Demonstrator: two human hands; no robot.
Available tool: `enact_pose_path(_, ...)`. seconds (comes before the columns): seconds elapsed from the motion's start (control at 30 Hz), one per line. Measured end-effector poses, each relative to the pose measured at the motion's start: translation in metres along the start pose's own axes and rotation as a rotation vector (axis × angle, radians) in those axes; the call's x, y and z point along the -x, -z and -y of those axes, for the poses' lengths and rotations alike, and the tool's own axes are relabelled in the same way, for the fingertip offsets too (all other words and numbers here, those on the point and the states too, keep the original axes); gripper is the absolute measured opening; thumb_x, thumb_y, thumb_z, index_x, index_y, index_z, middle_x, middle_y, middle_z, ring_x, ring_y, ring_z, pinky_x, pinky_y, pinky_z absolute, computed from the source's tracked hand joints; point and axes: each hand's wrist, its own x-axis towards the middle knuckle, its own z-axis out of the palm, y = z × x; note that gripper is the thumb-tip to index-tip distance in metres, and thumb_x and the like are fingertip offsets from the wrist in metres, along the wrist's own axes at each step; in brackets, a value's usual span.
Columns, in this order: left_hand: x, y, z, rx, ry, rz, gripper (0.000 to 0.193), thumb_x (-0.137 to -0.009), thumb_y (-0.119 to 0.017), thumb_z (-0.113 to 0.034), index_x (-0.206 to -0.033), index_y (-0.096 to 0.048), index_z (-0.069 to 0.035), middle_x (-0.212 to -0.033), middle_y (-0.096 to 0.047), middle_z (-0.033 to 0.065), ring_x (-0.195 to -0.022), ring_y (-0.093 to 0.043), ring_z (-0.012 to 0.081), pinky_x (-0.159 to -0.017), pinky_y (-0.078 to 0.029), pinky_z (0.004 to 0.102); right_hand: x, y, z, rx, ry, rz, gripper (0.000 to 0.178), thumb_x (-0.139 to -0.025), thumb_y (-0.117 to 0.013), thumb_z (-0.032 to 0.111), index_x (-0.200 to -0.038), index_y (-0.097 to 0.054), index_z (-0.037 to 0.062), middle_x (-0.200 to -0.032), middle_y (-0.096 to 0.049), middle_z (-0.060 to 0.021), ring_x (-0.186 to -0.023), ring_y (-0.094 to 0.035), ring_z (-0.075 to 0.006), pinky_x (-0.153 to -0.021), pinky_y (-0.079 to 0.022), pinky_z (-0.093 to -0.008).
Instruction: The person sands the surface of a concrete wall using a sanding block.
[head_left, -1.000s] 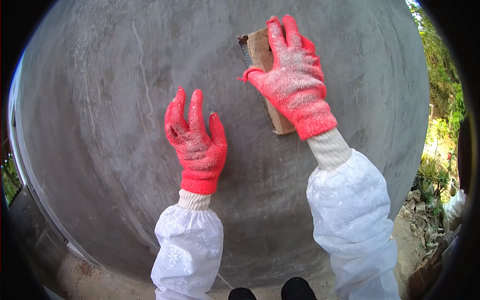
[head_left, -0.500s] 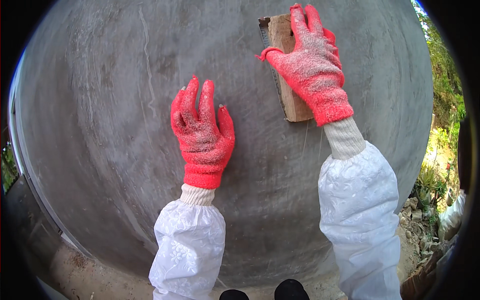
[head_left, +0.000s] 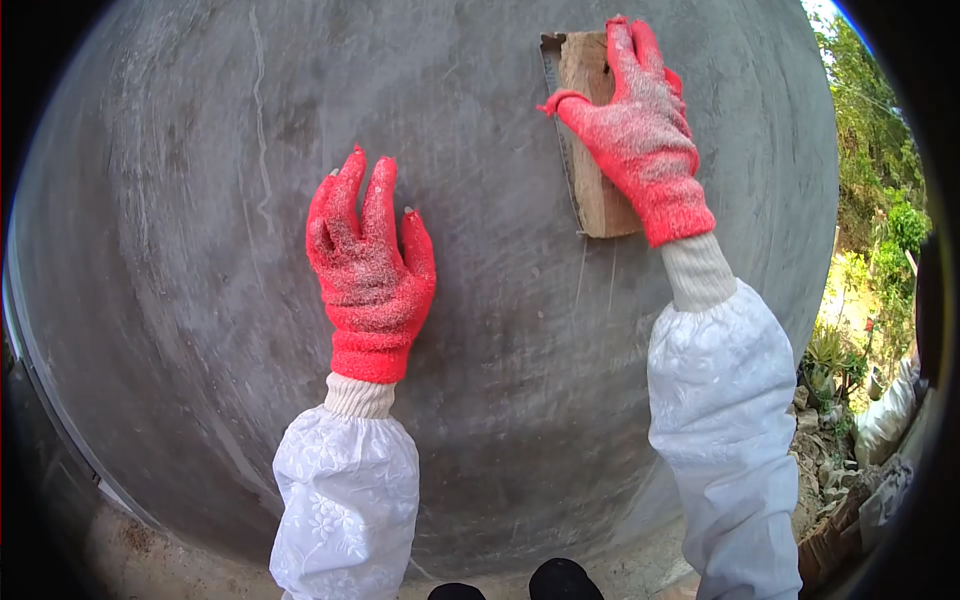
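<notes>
My right hand (head_left: 640,130), in a red glove coated with pale dust, grips a wooden sanding block (head_left: 604,200) against a grey plastered wall (head_left: 490,330). Its thumb lies across the block's left side, with the other fingers over the top right. A thin dark sheet, seemingly sandpaper, sticks out along the block's left edge; the face against the wall is hidden. Lower and to the left, my left hand (head_left: 370,270) rests on the wall, fingers apart and holding nothing. Some fingertips poke through that red glove.
A pale streak (head_left: 262,120) runs down the wall at upper left. Dark shoe tips (head_left: 563,580) show at the wall's foot. Rubble (head_left: 825,470), a whitish sack (head_left: 886,425) and green plants (head_left: 905,228) lie beyond the wall's right edge.
The right hand and block have slid a little to the right across the wall. The left hand stays at about the same spot on the wall, while the view has shifted slightly right.
</notes>
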Motion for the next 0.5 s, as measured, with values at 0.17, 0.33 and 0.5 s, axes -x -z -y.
enact_pose_path(0.17,0.002,0.0,0.004,0.0,-0.004,-0.011,0.056,-0.087,-0.067,-0.007,-0.14,-0.053,-0.011,-0.15,-0.045,0.0098,-0.137,-0.039,0.0319,-0.114,-0.032,0.0446,0.063,0.002,-0.009,-0.008,-0.046,-0.011,0.106,-0.067,-0.087,0.033,-0.154,-0.033,0.0057,-0.159,-0.03,-0.0177,-0.135,-0.042,-0.0422,-0.11,-0.04,-0.0478)
enact_pose_path(0.33,0.001,0.005,0.008,-0.007,-0.02,-0.008,0.055,-0.086,-0.067,-0.007,-0.14,-0.053,-0.011,-0.149,-0.046,0.0097,-0.137,-0.039,0.0319,-0.114,-0.032,0.0446,0.213,0.024,-0.015,-0.198,0.212,0.187,0.114,-0.056,-0.087,0.025,-0.154,-0.03,0.0067,-0.151,-0.033,-0.0258,-0.128,-0.047,-0.0475,-0.104,-0.045,-0.0544)
enact_pose_path(0.5,0.001,0.003,0.003,-0.038,-0.002,-0.001,0.056,-0.086,-0.067,-0.007,-0.14,-0.053,-0.011,-0.15,-0.045,0.0096,-0.137,-0.039,0.032,-0.115,-0.032,0.0447,0.04,0.005,-0.041,0.044,0.023,-0.07,0.1,-0.066,-0.086,0.035,-0.148,-0.04,0.0046,-0.152,-0.036,-0.0228,-0.129,-0.045,-0.0451,-0.104,-0.045,-0.0492)
